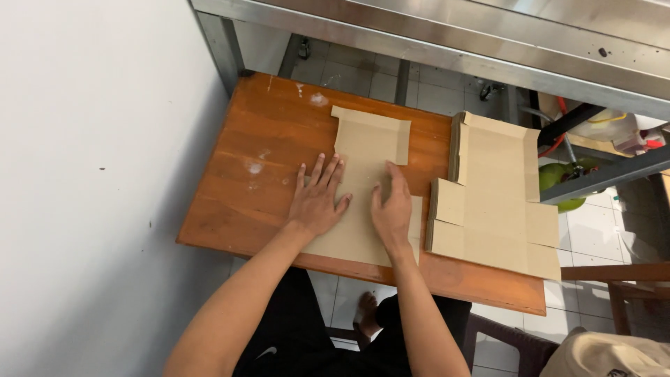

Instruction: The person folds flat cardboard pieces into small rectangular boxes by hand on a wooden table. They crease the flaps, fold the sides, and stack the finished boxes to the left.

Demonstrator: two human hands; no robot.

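Reddish-brown wooden tabletop (237, 167), scuffed with pale spots near its far left corner, pushed against a white wall (91, 174) along its left edge. Beyond the far edge, a stainless steel counter (433, 35) on metal legs, with pale floor tiles (349, 73) beneath. Near the middle of the tabletop, reaching down to its near edge, a flat brown cardboard blank (363, 150), flaps cut at the top. Left hand (317, 199) pressed flat on the blank's left side, fingers (319, 169) spread wide and straight, gripping nothing. Right hand (392, 209) laid on the blank's right side, fingers together and stretched forward, thumb out, also holding nothing. Along the right edge of the tabletop, a stack of similar cardboard blanks (492, 202), slightly overhanging the near right corner. Off to the right, something green (558, 174) under a metal frame and a wooden chair part (614, 276); near the bottom right corner of the view, a beige cap (607, 356).
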